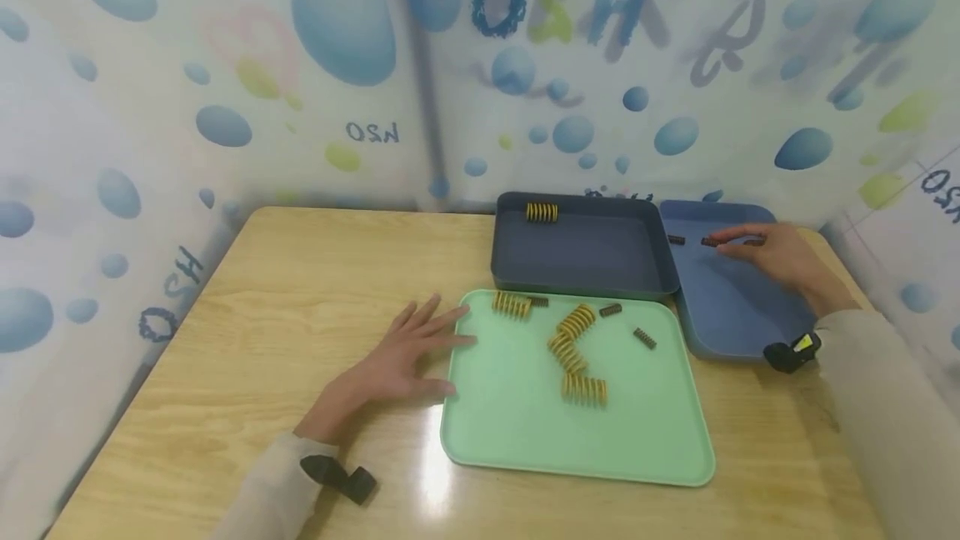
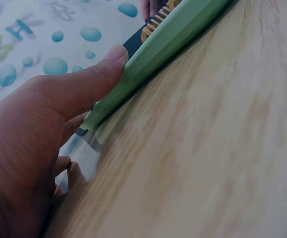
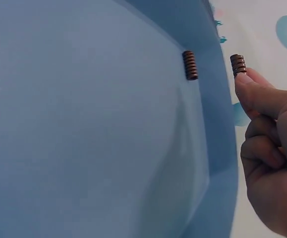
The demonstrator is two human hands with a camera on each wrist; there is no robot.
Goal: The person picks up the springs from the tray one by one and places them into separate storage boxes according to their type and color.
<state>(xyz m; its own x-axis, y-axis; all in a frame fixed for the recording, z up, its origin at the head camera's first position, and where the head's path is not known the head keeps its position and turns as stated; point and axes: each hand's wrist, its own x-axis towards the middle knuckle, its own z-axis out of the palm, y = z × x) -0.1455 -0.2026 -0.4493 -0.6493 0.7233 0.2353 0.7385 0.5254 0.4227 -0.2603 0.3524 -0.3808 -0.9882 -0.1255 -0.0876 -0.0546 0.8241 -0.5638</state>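
Sorting under way: the right hand (image 1: 780, 257) pinches a small brown spring (image 3: 238, 65) over the blue tray (image 1: 731, 315); next, release it. The left hand (image 1: 397, 357), fingers spread, steadies the green tray (image 1: 517, 432).

The left hand (image 1: 397, 357) is laid flat, palm down, with its fingers spread and straight. The right hand (image 1: 780, 257) is stretched forward, its fingers curled and something small pinched at the fingertips (image 3: 245, 84).

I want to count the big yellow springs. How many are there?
5. One lies in the dark tray. Four are on the green tray: one at its far edge, two in the middle, one nearer. None seems hidden.
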